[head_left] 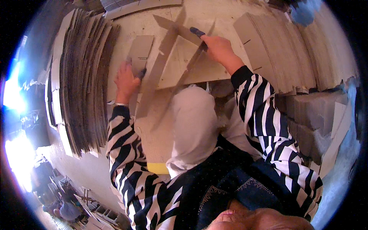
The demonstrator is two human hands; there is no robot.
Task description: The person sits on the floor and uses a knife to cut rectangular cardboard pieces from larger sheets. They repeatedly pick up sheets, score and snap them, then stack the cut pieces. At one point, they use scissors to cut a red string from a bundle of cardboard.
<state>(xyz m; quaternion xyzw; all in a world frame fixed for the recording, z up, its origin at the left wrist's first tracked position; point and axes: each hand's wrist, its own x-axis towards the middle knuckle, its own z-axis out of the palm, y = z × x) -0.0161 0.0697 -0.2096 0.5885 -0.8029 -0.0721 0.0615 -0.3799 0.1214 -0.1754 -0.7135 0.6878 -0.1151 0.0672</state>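
Slotted brown cardboard strips, crossed into a loose frame, stand over the wooden tabletop (188, 57). My right hand (219, 49), dark covers on its fingertips, grips the short cross strip (188, 33) near its right end. Two long strips run toward me from that strip; the left long strip (158, 69) is motion-blurred. My left hand (127, 81) is at the near end of a flat cardboard piece (140, 48) with a slot cut in it. Its thumb and fingers are apart, somewhat smeared, and I see nothing held between them.
A tall row of stacked cardboard strips (82, 76) borders the left side. More stacked cardboard (276, 50) fills the right, and another stack (142, 7) lies at the far edge. My knee in light cloth (193, 115) is just below the table edge. Blue plastic sheeting (339, 161) hangs at right.
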